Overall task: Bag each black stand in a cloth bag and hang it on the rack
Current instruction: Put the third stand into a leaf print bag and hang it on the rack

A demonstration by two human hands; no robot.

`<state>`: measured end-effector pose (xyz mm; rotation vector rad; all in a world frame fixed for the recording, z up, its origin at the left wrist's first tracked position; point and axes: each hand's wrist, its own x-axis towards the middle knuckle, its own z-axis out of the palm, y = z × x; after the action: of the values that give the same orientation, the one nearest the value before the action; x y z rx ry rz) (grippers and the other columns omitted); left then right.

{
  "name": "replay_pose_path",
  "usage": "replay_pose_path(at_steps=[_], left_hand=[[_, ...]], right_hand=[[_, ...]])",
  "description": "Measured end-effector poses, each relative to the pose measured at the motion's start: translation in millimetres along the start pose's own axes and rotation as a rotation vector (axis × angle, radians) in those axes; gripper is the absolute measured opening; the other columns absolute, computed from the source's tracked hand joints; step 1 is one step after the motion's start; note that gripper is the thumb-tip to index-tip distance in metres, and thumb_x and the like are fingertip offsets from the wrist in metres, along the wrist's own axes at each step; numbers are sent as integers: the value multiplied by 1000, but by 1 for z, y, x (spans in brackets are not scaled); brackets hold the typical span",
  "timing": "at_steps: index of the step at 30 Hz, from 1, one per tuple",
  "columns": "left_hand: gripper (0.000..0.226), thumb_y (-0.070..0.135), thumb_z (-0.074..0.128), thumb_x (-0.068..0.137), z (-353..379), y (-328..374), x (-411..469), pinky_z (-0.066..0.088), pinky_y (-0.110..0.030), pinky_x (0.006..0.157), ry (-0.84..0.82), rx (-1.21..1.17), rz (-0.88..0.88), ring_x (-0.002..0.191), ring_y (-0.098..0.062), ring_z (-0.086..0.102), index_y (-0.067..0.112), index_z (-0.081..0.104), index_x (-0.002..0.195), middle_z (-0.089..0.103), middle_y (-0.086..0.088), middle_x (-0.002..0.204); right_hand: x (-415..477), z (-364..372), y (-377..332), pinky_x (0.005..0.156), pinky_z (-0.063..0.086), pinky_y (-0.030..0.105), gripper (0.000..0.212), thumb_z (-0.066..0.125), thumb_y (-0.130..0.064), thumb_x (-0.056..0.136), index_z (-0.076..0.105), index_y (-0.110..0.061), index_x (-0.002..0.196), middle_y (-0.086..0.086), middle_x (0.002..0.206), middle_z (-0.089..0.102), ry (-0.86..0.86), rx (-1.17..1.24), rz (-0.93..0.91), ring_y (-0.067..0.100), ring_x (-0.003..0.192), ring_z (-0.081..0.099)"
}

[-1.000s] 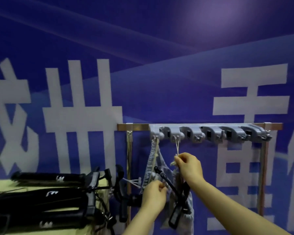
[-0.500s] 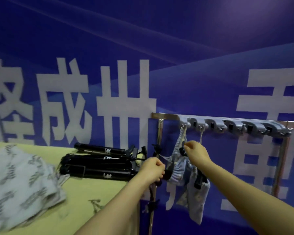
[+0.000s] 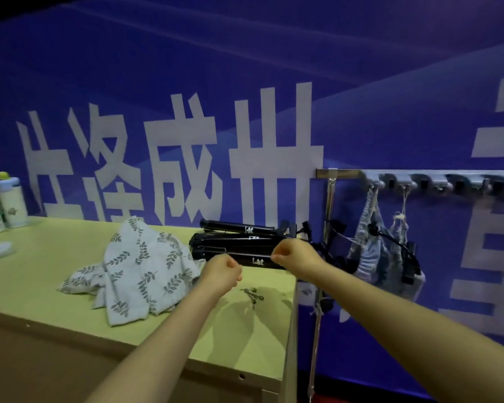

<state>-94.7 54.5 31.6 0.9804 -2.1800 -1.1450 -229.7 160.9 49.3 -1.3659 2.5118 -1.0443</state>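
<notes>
The bench (image 3: 56, 274) fills the lower left, its yellow-green top bare along the near edge. At 3 o'clock from it stands the rack (image 3: 437, 181), a grey row of hooks on a metal bar. Two hooks at its left end are taken: two bagged stands (image 3: 387, 254) hang there by their drawstrings, side by side and touching, with black parts sticking out of the cloth. The hooks further right look free, though the row runs out of view.

On the bench, at about 9 o'clock from the hands, a heap of leaf-printed cloth bags (image 3: 137, 266) lies crumpled; how many are in it cannot be told. Just beside the heap, toward 2 o'clock, the unbagged black stands (image 3: 239, 245) lie stacked lengthwise at the far right corner of the bench. At least three can be counted.

So the job looks under half done: two hung, three or so left to bag and hang.

The left hand (image 3: 221, 271) is curled shut, fingers folded in, and seems to hold nothing, above the bench near the stack. The right hand (image 3: 296, 255) is likewise loosely closed and apparently empty, in front of the nearest stand's end; contact cannot be told. Likely the next stand and bag are about to be picked up.

A small metal clip or key set (image 3: 252, 293) lies below the hands. Two bottles (image 3: 5, 205) stand at the far left, 10 o'clock.
</notes>
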Motion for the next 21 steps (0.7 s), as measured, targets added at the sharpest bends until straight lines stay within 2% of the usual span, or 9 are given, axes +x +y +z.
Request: replay_pose_path(at_steps=[3, 6, 9, 11, 14, 17, 21], left_hand=[[18, 13, 50, 91, -11, -27, -3, 54, -38, 82, 16, 63, -31, 76, -19, 60, 15, 58, 76, 66, -4, 84], [14, 14, 54, 90, -12, -46, -2, 51, -32, 63, 33, 71, -32, 69, -17, 58, 14, 61, 78, 65, -2, 78], [14, 18, 57, 90, -11, -55, 0, 48, -27, 67, 111, 117, -5, 71, -12, 57, 17, 60, 77, 63, 3, 79], [17, 25, 58, 90, -14, -60, 2, 48, -29, 68, 221, 190, 5, 70, -14, 56, 15, 57, 76, 62, 2, 78], [31, 32, 55, 91, -26, -70, 2, 36, -28, 54, 359, 295, -11, 61, -19, 48, 18, 39, 68, 52, 2, 67], [29, 37, 55, 90, -35, -80, 4, 29, -27, 51, 410, 388, -31, 65, -22, 48, 17, 38, 79, 50, 1, 71], [31, 39, 60, 87, -41, -90, 12, 35, -28, 55, 405, 431, -39, 75, -24, 54, 14, 43, 92, 57, -3, 85]], right_hand=[[-5, 30, 1, 86, 52, 33, 22, 58, -22, 92, 65, -10, 108, 8, 108, 68, -59, -88, 0, 21, 99, 63], [-6, 54, 7, 88, 52, 30, 24, 59, -19, 91, 63, -10, 112, 7, 113, 66, -91, -173, -3, 20, 102, 62], [-3, 67, 15, 86, 54, 31, 24, 61, -21, 89, 63, -12, 111, 7, 111, 66, -73, -227, 27, 20, 98, 62], [-1, 73, 19, 81, 53, 29, 23, 62, -23, 88, 64, -12, 107, 7, 107, 66, -60, -246, 42, 19, 95, 61], [3, 80, 22, 81, 55, 32, 23, 62, -29, 88, 64, -12, 103, 7, 101, 66, -52, -255, 49, 20, 91, 62], [6, 86, 22, 76, 55, 31, 20, 62, -30, 88, 64, -12, 98, 6, 96, 66, -28, -260, 49, 20, 87, 62], [10, 93, 22, 80, 56, 35, 17, 61, -26, 89, 64, -11, 98, 7, 96, 66, -19, -289, 39, 22, 88, 63]])
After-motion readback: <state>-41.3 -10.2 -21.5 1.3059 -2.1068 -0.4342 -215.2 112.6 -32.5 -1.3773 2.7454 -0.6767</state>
